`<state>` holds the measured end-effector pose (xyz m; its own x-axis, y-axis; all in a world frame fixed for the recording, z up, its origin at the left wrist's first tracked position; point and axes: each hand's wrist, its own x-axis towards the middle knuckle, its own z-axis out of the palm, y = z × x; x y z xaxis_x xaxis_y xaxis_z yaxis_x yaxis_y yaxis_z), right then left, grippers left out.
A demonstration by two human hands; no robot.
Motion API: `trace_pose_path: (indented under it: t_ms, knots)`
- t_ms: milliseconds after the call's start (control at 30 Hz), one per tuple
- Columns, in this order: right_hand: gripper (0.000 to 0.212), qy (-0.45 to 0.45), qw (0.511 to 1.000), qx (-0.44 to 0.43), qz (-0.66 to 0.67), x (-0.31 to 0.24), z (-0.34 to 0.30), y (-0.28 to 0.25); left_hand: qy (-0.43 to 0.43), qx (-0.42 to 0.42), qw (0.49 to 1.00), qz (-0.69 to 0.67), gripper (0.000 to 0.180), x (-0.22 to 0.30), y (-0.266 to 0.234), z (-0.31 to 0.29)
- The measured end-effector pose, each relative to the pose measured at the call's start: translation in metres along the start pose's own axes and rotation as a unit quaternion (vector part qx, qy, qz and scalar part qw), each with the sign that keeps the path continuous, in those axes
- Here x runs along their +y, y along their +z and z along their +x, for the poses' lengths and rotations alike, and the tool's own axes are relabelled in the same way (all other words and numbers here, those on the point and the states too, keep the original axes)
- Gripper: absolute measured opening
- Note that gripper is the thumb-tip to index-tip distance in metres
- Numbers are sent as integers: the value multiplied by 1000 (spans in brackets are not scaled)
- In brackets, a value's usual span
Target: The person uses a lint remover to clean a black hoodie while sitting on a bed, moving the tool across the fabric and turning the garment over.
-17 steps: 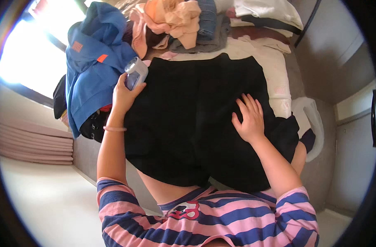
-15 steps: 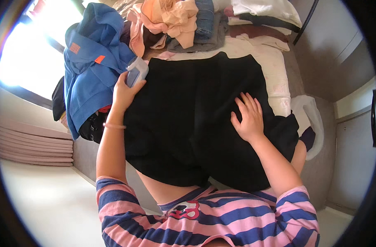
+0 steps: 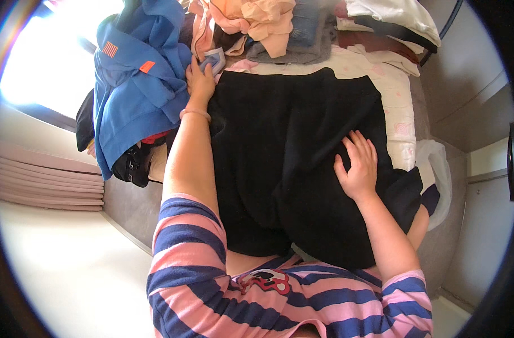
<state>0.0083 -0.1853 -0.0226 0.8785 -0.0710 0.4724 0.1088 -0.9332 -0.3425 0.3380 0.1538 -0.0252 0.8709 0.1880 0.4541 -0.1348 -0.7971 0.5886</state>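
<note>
Black shorts (image 3: 257, 163) lie spread from the bed's edge down over my lap, with creases running through the middle. Near their upper left corner, my left hand (image 3: 200, 84) has its fingers around a small white and blue lint shaver (image 3: 215, 58), partly hidden by the hand. That hand is beside the blue hooded sweatshirt (image 3: 139, 90) and the peach cloth. My right hand (image 3: 359, 168) rests flat on the right side of the shorts, fingers stretched out and holding nothing.
Peach clothing (image 3: 262, 22) and folded jeans (image 3: 305, 28) are piled at the back. White and dark garments (image 3: 392, 25) lie at the far right. A pale quilt (image 3: 400, 107) covers the bed. A clear plastic bag (image 3: 440, 186) hangs at the right, and a pink curtain (image 3: 48, 180) at the left.
My left hand has moved forward with the lint shaver, past the shorts' upper left corner towards the peach clothing. My right hand stays on the shorts. The view has shifted slightly.
</note>
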Motion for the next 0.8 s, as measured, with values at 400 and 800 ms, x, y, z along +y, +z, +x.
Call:
trace_pose_path:
  t_ms: [400, 800]
  knots:
    - [37, 7, 999, 40, 21, 7, 4, 5, 103, -139, 965, -196, 57, -31, -72, -116]
    - [44, -158, 975, -126, 92, -4, -82, -74, 177, -187, 966, 30, 44, 20, -261, -344]
